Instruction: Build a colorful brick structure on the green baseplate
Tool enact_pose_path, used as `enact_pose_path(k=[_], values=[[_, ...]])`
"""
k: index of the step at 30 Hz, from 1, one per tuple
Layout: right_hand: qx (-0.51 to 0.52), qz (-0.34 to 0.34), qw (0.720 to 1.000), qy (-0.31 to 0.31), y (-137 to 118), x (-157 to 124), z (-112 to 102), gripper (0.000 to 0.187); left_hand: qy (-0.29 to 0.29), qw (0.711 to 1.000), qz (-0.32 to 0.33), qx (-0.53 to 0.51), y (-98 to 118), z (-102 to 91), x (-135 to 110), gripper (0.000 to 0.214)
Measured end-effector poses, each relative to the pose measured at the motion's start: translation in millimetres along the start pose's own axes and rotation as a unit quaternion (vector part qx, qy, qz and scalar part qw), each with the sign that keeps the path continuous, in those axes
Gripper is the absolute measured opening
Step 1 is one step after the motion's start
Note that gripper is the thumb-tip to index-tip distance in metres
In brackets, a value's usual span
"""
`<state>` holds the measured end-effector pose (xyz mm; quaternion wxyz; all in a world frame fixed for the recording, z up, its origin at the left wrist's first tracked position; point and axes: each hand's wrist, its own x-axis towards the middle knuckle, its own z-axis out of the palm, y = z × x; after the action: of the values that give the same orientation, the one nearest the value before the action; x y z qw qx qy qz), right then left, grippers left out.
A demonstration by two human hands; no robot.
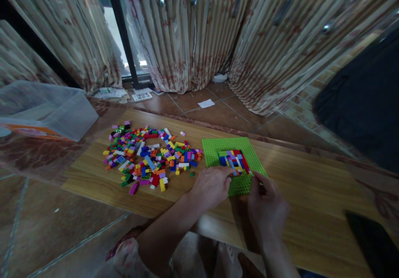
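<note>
A green baseplate (212,149) lies on the wooden table, with a flat block of colourful toy bricks (236,161) built on its middle. My left hand (212,184) reaches over the plate's front left part. Its fingers are bent together, and their tips touch the near left edge of the brick block. My right hand (268,199) is at the plate's front right side, thumb and forefinger pinched together close to the block's near right corner. Whatever sits between the fingertips of either hand is too small or hidden to make out.
A wide pile of loose toy bricks (152,157) spreads over the table's (305,195) left half. Beyond its left end stands a clear plastic bin (68,111). A dark flat object (372,240) lies at the right. Striped curtains (193,41) hang behind; papers (141,96) lie on the floor.
</note>
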<state>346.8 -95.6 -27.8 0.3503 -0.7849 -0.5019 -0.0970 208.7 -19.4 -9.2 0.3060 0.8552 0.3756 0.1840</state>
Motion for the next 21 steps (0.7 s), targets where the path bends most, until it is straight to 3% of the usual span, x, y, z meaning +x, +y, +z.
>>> enact_pose_path(k=[5,11,13,21], values=[[0.085,-0.021,0.996,-0.012,-14.9,-4.3,-0.7,0.027,0.079,0.996,-0.012,-0.05,-6.5,-16.8,2.1,0.028],[0.171,-0.109,0.968,-0.146,-52.1,-20.8,17.1,0.024,0.258,0.947,-0.086,-0.171,-39.1,-47.5,5.9,0.024],[0.181,-0.127,0.959,-0.177,-62.3,-23.9,23.3,0.024,0.293,0.929,-0.093,-0.204,-48.3,-51.8,6.9,0.024],[0.12,-0.158,0.959,-0.204,-90.1,-24.2,40.5,0.023,0.286,0.928,-0.103,-0.214,-47.2,-55.9,4.2,0.022]])
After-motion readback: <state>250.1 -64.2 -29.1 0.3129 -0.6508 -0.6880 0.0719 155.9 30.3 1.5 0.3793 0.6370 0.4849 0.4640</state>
